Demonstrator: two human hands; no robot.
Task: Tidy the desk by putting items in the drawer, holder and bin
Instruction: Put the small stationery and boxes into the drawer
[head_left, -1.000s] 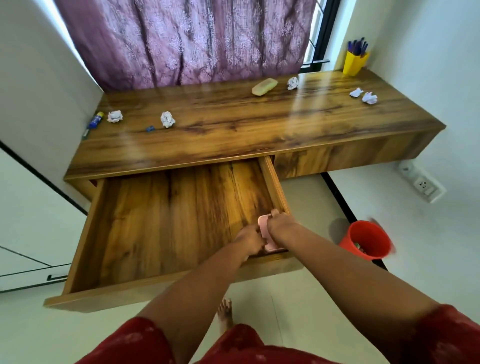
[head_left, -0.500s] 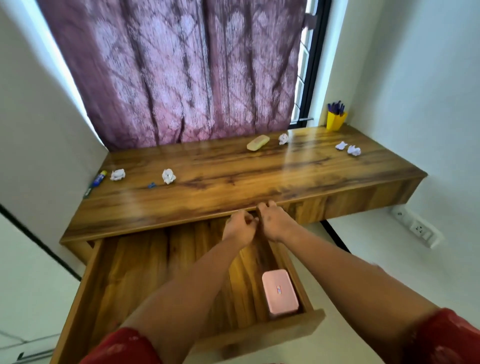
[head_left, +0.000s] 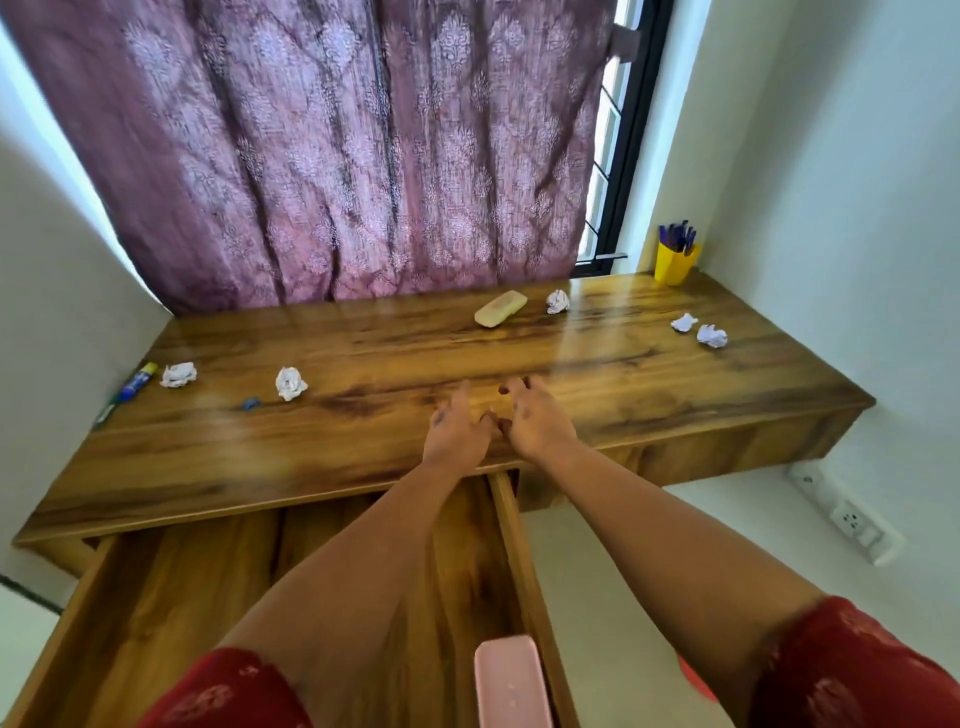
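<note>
A pink case (head_left: 511, 680) lies in the open wooden drawer (head_left: 166, 597) at its front right corner. My left hand (head_left: 457, 428) and my right hand (head_left: 537, 418) hover side by side over the desk's front edge, fingers loosely spread, holding nothing. On the desk (head_left: 623, 374) lie a pale yellow case (head_left: 500, 308), several crumpled paper balls (head_left: 291, 383), a blue marker (head_left: 136, 378) at the far left and a small blue piece (head_left: 251, 403). A yellow pen holder (head_left: 674, 262) with blue pens stands in the back right corner.
A purple curtain (head_left: 337, 156) hangs behind the desk. White walls close in on both sides. A wall socket (head_left: 852, 519) sits low on the right. A sliver of the red bin (head_left: 693, 678) shows on the floor behind my right arm.
Both hands let go of the pink case in the drawer, then rose and moved forward over the desk top. The view tilted upward.
</note>
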